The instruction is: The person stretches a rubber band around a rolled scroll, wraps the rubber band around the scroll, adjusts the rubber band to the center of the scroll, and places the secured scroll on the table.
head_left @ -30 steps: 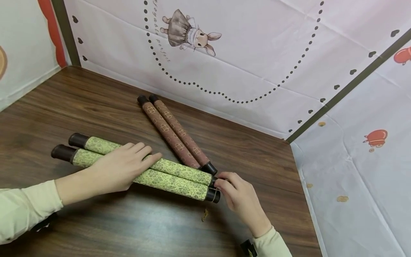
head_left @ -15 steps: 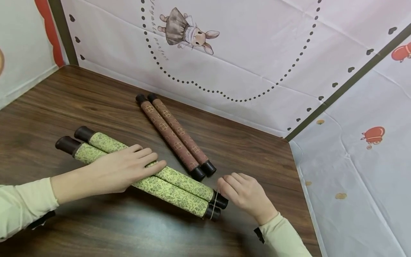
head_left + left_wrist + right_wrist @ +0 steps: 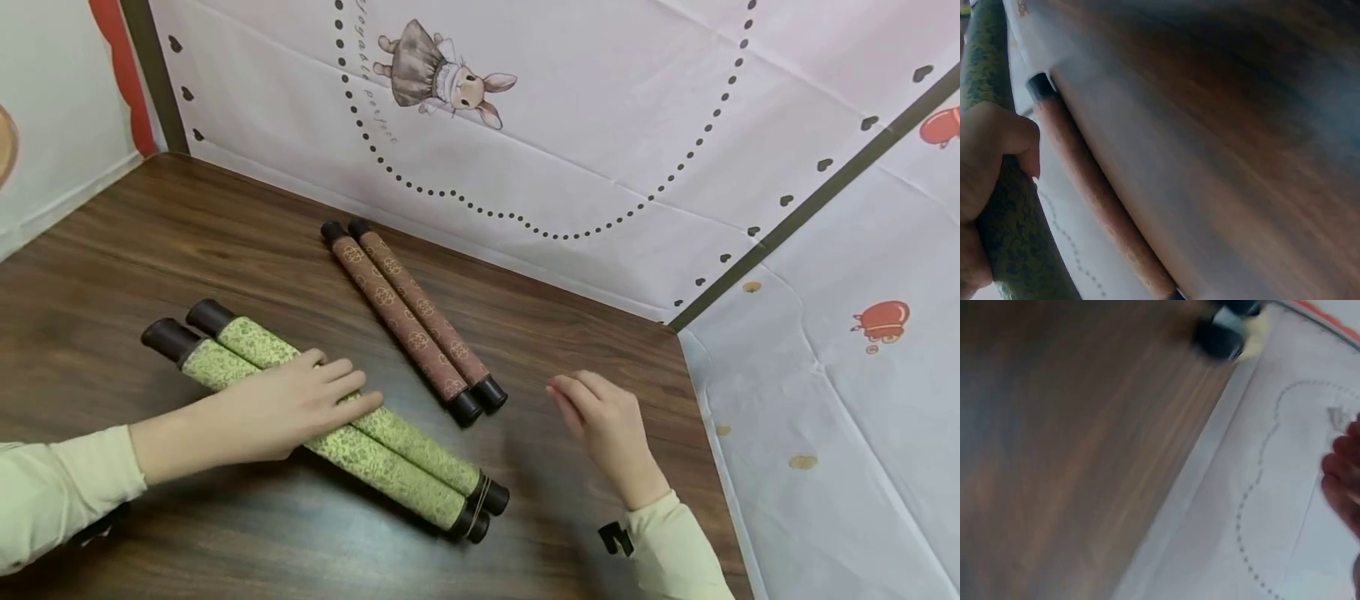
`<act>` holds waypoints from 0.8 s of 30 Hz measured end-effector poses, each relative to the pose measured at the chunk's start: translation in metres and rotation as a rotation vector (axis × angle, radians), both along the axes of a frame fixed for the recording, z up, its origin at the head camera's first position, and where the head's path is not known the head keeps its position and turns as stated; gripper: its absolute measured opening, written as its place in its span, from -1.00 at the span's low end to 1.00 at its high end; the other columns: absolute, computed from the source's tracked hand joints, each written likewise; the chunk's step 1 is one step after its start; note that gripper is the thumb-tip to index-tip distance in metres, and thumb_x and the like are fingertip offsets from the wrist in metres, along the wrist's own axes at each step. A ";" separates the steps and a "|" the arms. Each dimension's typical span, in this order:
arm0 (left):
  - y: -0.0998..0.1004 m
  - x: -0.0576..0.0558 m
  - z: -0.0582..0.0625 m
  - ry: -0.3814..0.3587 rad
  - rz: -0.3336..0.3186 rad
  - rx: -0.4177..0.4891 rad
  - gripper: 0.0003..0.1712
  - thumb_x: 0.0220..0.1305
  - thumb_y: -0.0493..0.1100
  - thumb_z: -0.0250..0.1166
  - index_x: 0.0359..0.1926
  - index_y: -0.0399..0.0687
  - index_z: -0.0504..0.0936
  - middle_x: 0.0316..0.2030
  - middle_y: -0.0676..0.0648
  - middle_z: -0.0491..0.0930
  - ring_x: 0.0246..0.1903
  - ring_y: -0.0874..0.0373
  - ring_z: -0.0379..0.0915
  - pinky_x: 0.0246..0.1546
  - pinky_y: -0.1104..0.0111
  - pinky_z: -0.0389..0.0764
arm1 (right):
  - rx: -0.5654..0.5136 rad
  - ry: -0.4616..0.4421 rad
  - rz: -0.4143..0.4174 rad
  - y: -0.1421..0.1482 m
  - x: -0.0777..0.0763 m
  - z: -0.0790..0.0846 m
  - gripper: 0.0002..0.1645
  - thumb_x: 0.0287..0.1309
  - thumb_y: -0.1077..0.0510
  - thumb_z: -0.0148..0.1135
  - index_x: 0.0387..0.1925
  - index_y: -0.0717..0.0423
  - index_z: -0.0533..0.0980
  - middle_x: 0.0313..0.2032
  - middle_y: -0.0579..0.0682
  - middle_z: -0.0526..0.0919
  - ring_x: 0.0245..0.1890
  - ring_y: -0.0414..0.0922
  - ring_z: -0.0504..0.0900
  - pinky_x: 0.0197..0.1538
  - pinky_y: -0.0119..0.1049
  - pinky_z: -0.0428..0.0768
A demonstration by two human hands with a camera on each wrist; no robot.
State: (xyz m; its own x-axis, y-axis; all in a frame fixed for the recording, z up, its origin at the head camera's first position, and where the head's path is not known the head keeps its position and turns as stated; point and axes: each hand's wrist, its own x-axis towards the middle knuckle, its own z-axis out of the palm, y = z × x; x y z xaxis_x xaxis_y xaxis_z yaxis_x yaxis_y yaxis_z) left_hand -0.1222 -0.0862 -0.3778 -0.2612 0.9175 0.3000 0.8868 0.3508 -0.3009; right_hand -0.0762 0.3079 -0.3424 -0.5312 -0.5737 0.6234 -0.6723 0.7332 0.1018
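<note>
My left hand point(image 3: 300, 408) lies across two green floral scroll rolls point(image 3: 397, 475) with dark end caps, its fingers wrapped over them. In the left wrist view, the thumb and fingers curl round a green roll point(image 3: 1016, 237). A thin elastic band point(image 3: 480, 504) loops around both rolls at their right-hand caps. My right hand point(image 3: 603, 425) is apart from the rolls, to the right, with loosely bent fingers and nothing visible in them. Its fingers point(image 3: 1341, 469) show at the right edge of the right wrist view.
Two reddish-brown scroll rolls point(image 3: 412, 321) with gold flower patterns and black caps lie side by side on the dark wooden table point(image 3: 247, 233), beyond the green ones. A white printed backdrop point(image 3: 585, 125) borders the table's far side and both flanks.
My right hand has let go of the elastic band and moved away to the right. The band now sits around both caps. The green rolls' right-hand ends have swung towards me.
</note>
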 end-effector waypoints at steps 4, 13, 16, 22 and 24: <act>-0.002 -0.003 -0.001 -0.035 0.069 0.042 -0.11 -0.33 -0.42 0.40 0.22 -0.04 0.48 -0.12 -0.08 0.55 -0.16 0.03 0.44 -0.27 0.24 0.47 | -0.041 -0.241 0.112 -0.009 0.016 -0.001 -0.76 0.09 0.26 0.35 -0.16 0.02 0.70 -0.32 -0.11 0.69 -0.42 -0.28 0.63 -0.34 -0.52 0.60; 0.000 -0.005 0.006 -0.054 0.086 0.086 -0.21 -0.19 -0.41 0.39 0.19 0.00 0.47 -0.19 -0.06 0.54 -0.20 0.03 0.43 -0.31 0.24 0.45 | 0.108 -0.159 0.208 -0.040 0.033 -0.010 -0.90 0.27 0.17 0.23 -0.29 -0.09 0.65 -0.39 -0.21 0.54 -0.44 -0.28 0.40 -0.45 -0.56 0.41; 0.001 -0.005 0.007 -0.036 0.051 0.072 -0.26 -0.12 -0.32 0.43 0.19 0.02 0.47 -0.18 -0.05 0.55 -0.20 0.05 0.44 -0.29 0.26 0.45 | 0.221 0.024 0.190 -0.040 0.032 -0.018 -0.82 0.38 0.18 0.06 -0.28 0.05 0.59 -0.43 -0.17 0.55 -0.48 -0.24 0.42 -0.48 -0.50 0.44; 0.002 0.000 0.008 0.000 -0.015 0.033 -0.24 -0.15 -0.33 0.40 0.21 -0.03 0.46 -0.15 -0.04 0.56 -0.18 0.07 0.44 -0.26 0.26 0.45 | 0.346 0.156 0.198 -0.032 0.019 -0.027 -0.83 0.31 0.20 0.04 -0.30 0.11 0.55 -0.49 -0.16 0.53 -0.54 -0.26 0.45 -0.49 -0.47 0.49; 0.003 0.003 0.007 -0.010 -0.030 0.046 -0.21 -0.19 -0.37 0.37 0.21 -0.04 0.46 -0.15 -0.04 0.56 -0.19 0.07 0.44 -0.27 0.26 0.44 | 0.327 0.121 0.183 -0.029 0.013 -0.026 -0.83 0.30 0.20 0.02 -0.33 0.09 0.55 -0.51 -0.18 0.52 -0.56 -0.28 0.45 -0.51 -0.49 0.48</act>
State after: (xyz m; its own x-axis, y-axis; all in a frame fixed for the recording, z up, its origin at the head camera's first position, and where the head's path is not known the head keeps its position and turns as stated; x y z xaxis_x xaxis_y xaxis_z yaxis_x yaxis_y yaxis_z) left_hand -0.1195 -0.0829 -0.3709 -0.2375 0.9102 0.3393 0.9000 0.3376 -0.2758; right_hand -0.0635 0.2792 -0.3687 -0.3355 -0.8309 0.4440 -0.7575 0.5181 0.3971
